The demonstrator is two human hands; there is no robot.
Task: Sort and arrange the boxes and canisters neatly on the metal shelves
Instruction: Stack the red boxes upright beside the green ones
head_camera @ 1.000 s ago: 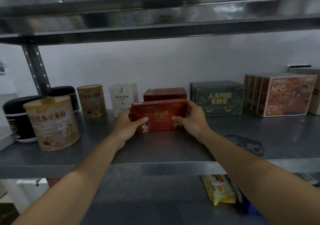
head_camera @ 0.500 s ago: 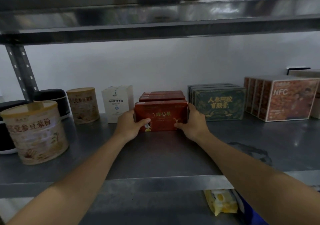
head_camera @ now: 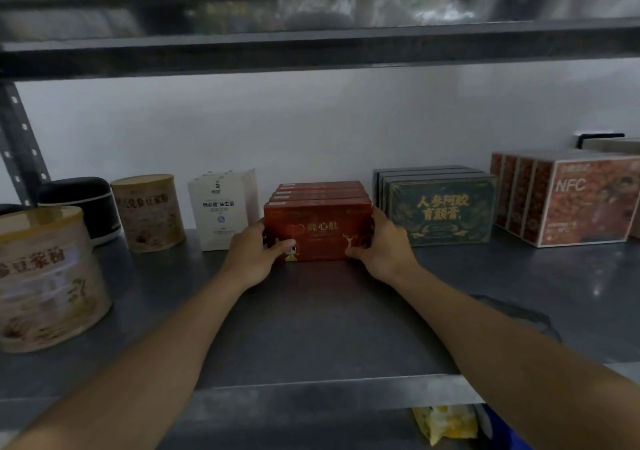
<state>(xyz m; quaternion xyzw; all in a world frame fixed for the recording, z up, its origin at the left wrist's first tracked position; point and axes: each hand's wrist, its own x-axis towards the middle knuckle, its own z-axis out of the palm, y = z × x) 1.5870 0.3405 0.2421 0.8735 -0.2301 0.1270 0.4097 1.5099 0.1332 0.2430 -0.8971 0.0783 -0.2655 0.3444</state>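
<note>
As a person sorts stock on a metal shelf [head_camera: 329, 314], both hands clamp the front red box [head_camera: 317, 230]. It stands on its long edge mid-shelf, apparently pressed against a row of matching red boxes [head_camera: 320, 188] at its 12 o'clock.

The box's long axis runs from 9 o'clock to 3 o'clock across the view, with the printed face turned toward the camera. The left hand [head_camera: 254, 254] grips the 9 o'clock end, its thumb on the front face and its fingers curled round the side, out of sight. The right hand [head_camera: 382, 242] grips the 3 o'clock end in the same way. Neither hand is nearer than the other: they sit level at opposite ends, with both arms reaching in from 6 o'clock.

The slot is tight. A white box [head_camera: 221, 207] stands just beside the left hand at 9 o'clock, and a set of green boxes [head_camera: 440, 207] stands just beside the right hand at 3 o'clock, so the knuckles on each side work in narrow gaps.

Further out at 3 o'clock stand the orange NFC boxes [head_camera: 585, 200], and at 9 o'clock are two tan canisters [head_camera: 149, 212] and a black-lidded canister [head_camera: 81, 200].

The box looks close to seated. The next move is probably a last squaring nudge toward 12 o'clock, after which both hands would let go and draw straight back toward 6 o'clock without dragging the neighbouring boxes.
</note>
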